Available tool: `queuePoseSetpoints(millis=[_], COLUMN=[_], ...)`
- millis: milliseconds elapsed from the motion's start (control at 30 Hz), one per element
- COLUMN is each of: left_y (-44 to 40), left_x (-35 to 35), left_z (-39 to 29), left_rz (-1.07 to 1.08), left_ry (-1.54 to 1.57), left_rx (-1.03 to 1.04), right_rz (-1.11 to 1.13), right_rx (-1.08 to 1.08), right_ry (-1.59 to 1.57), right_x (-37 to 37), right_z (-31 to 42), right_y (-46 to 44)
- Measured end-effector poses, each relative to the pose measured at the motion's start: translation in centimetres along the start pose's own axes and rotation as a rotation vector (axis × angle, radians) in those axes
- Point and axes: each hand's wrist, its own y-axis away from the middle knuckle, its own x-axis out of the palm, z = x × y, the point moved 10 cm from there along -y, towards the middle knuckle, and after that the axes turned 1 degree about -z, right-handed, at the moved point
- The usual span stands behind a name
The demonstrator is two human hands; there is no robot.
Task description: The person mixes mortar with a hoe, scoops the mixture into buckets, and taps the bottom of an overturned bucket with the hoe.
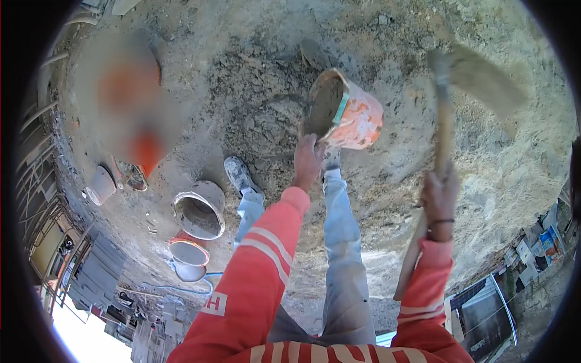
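My left hand [307, 160] grips the rim of a tilted orange bucket [363, 121], coated in grey splashes. The bucket's mouth faces left, toward a mound of wet grey mortar [260, 109], and its inside looks grey and smeared. In my right hand [440, 195] is the wooden handle of a hoe [445, 130], raised off to the right of the bucket. The hoe's broad blade [487, 78] is blurred by motion. My fingers are closed around the handle, whose lower end runs back along my right forearm.
A large grey-coated bucket [218, 196], a smaller red-rimmed bucket [189, 251] and a white bucket [101, 186] stand at the left. A blue hose [175, 289] lies behind them. Blurred orange shapes [124, 85] are at the upper left. Rough dirt ground [393, 242] surrounds my feet.
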Motion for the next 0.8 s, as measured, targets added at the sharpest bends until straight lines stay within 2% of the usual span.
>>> queuePoseSetpoints(millis=[100,167,233,300,333,367,400,467,500,533,633,700,800], left_y=[-0.7,-0.7,-0.5,-0.6,-0.3,-0.6,-0.2,0.0,-0.2,-0.6,-1.6,-1.7,-2.7], left_x=[1.3,1.5,1.3,1.3,2.0,2.1,1.1,0.8,0.7,1.1,0.6,0.9,1.7], left_z=[0.6,0.9,0.9,1.0,1.5,1.5,1.8,1.9,1.4,1.8,0.0,-2.0,-2.9], left_rz=[0.043,0.078,0.086,0.080,0.090,0.095,0.042,0.016,-0.009,-0.011,-0.100,-0.118,-0.177], left_ry=[-0.043,-0.036,-0.033,-0.026,-0.043,-0.060,-0.078,-0.030,0.022,0.049,0.085,0.078,0.058], left_rx=[0.044,0.051,0.029,0.022,0.019,0.022,0.029,0.078,0.137,0.112,0.107,0.081,-0.118], right_rz=[-0.180,-0.183,-0.543,-0.534,-0.322,-0.110,-0.118,0.219,0.216,0.220,0.332,0.327,0.315], right_rx=[-0.067,-0.114,-0.248,-0.456,-0.355,-0.252,-0.260,0.134,0.090,0.034,0.358,0.462,0.573], right_ry=[-0.151,-0.142,0.249,0.431,0.641,0.836,0.820,0.127,0.071,0.013,-0.214,-0.260,-0.299], right_x=[-4.5,-3.1,-1.4,7.7,13.0,16.3,16.2,15.5,14.4,13.3,9.1,6.5,3.9], right_z=[4.2,3.9,2.7,-2.3,-7.7,-8.6,-7.6,-10.0,-9.8,-9.6,-12.2,-13.5,-15.8], right_y=[0.2,-2.9,-4.2,-3.2,-3.7,-3.4,-4.1,-4.8,-4.6,-4.2,0.5,2.6,5.8])
